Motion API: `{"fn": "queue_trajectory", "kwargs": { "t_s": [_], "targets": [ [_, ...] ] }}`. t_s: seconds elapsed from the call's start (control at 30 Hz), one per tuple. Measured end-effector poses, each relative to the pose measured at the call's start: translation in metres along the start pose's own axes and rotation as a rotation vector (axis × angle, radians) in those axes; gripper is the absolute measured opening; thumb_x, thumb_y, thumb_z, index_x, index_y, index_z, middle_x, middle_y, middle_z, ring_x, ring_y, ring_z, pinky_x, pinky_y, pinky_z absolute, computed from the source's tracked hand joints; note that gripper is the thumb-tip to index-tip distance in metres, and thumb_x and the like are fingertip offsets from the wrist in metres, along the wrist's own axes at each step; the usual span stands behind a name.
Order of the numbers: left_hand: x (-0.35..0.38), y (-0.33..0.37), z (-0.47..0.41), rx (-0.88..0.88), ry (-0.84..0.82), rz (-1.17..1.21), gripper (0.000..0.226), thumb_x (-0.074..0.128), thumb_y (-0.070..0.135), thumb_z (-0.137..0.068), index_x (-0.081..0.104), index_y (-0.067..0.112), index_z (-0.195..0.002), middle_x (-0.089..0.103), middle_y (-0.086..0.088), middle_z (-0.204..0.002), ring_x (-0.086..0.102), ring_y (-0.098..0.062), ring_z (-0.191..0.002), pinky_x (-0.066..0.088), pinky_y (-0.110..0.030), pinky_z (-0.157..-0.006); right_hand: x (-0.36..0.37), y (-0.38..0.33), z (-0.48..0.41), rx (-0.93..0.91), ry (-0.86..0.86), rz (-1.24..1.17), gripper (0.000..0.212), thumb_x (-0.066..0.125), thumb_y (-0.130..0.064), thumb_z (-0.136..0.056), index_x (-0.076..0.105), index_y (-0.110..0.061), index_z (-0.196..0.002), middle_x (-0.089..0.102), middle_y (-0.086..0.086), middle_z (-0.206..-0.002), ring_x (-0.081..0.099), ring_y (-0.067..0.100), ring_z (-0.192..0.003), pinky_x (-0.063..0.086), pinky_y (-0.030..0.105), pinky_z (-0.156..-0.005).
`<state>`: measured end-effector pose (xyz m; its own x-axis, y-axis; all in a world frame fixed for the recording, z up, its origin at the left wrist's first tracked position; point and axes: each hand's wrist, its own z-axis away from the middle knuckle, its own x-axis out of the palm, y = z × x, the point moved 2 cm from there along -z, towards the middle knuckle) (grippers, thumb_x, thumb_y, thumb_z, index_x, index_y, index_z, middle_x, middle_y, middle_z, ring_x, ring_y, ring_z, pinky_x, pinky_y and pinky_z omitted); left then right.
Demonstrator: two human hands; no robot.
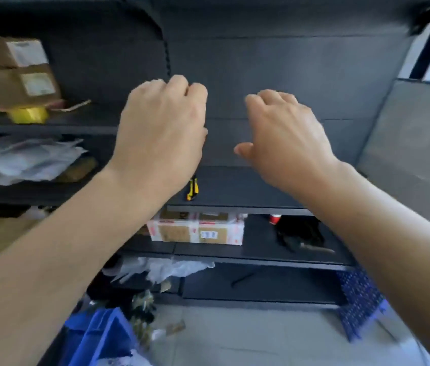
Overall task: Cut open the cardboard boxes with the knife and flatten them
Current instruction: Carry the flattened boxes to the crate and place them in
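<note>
Both my hands hover in front of dark shelving, holding nothing. My left hand [163, 128] is curled into a fist, back toward me. My right hand [285, 136] has loosely bent fingers and its thumb sticks out. A yellow-and-black utility knife [192, 190] lies on the middle shelf [235, 191], just below my left wrist and partly hidden by it. One shelf lower sits a taped cardboard box [195, 229]. Two stacked cardboard boxes [16, 72] with white labels stand on the upper left shelf.
A yellow tape roll [27, 114] sits under the stacked boxes, with plastic bags [29, 159] one shelf below. Black cloth [301, 235] and a red-topped can [274, 219] lie right of the taped box. A blue crate [97, 336] and a blue patterned stool [361, 302] stand on the floor.
</note>
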<state>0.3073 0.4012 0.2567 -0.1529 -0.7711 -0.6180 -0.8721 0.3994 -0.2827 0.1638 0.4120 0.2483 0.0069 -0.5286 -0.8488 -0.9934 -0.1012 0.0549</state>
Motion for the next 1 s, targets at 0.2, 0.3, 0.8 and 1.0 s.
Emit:
{"fn": "queue_trajectory", "kwargs": {
  "t_s": [0.2, 0.3, 0.8, 1.0],
  "targets": [
    [0.070, 0.143, -0.083, 0.140, 0.035, 0.212, 0.026, 0.077, 0.011, -0.073, 0.063, -0.003, -0.091, 0.063, -0.021, -0.083, 0.060, -0.038, -0.070, 0.047, -0.042, -0.067, 0.009, 0.166, 0.030, 0.280, -0.084, 0.107, 0.043, 0.065, -0.035, -0.089, 0.047, -0.008, -0.118, 0.051, 0.010, -0.125, 0.044, 0.031, -0.121, 0.038, 0.039, -0.093],
    [0.106, 0.196, -0.110, 0.171, 0.025, 0.252, 0.024, 0.077, 0.011, -0.072, 0.063, -0.001, -0.087, 0.062, -0.019, -0.079, 0.059, -0.036, -0.066, 0.047, -0.040, -0.066, 0.021, 0.228, 0.040, 0.374, -0.123, 0.139, 0.043, 0.064, -0.034, -0.089, 0.048, -0.007, -0.118, 0.051, 0.012, -0.124, 0.045, 0.032, -0.120, 0.038, 0.040, -0.092],
    [0.289, 0.305, -0.193, 0.181, -0.216, 0.447, 0.016, 0.064, 0.005, -0.083, 0.062, 0.001, -0.099, 0.063, -0.017, -0.095, 0.060, -0.036, -0.084, 0.044, -0.040, -0.079, 0.150, 0.406, 0.001, 0.605, -0.269, 0.119, 0.045, 0.062, -0.032, -0.091, 0.051, -0.003, -0.124, 0.053, 0.016, -0.124, 0.047, 0.035, -0.119, 0.040, 0.041, -0.093],
    [0.373, 0.337, -0.207, 0.151, -0.449, 0.501, 0.026, 0.052, 0.021, -0.096, 0.055, 0.006, -0.117, 0.057, -0.012, -0.118, 0.055, -0.030, -0.108, 0.040, -0.037, -0.090, 0.226, 0.459, -0.015, 0.706, -0.360, 0.031, 0.044, 0.061, -0.030, -0.091, 0.053, -0.004, -0.125, 0.055, 0.017, -0.126, 0.052, 0.037, -0.115, 0.043, 0.043, -0.092]
  ]
}}
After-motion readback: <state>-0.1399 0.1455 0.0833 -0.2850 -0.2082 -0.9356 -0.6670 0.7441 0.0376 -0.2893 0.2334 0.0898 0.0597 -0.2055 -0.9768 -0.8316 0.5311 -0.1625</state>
